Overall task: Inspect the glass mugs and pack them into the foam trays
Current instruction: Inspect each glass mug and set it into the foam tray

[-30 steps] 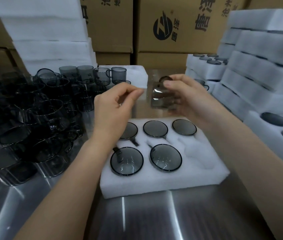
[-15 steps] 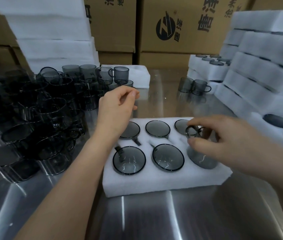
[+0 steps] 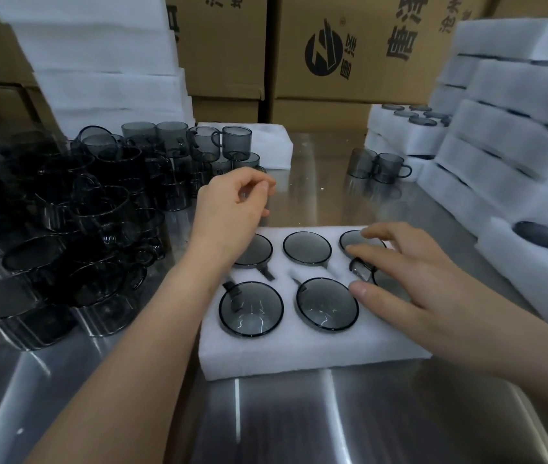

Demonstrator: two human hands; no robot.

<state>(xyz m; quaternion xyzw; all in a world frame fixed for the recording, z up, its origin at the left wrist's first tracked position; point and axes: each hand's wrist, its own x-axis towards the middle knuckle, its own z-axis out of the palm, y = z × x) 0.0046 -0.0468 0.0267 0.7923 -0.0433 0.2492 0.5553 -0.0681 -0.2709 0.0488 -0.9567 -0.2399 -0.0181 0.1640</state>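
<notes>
Steel table (image 3: 299, 413): R hand (image 3: 410, 283) spread over mug (image 3: 362, 270).

One foam tray (image 3: 299, 346) lies on the worktop (image 3: 299, 413); five glass mugs (image 3: 251, 308) sit in it in plain sight; a sixth mug (image 3: 363, 269) shows partly under the right hand (image 3: 416, 289); with the left hand (image 3: 232, 212), two hands are in view; two more mugs (image 3: 379, 167) stand behind the tray, to its right; the loose mugs (image 3: 65, 246) heaped left of the tray are too many to count.
</notes>
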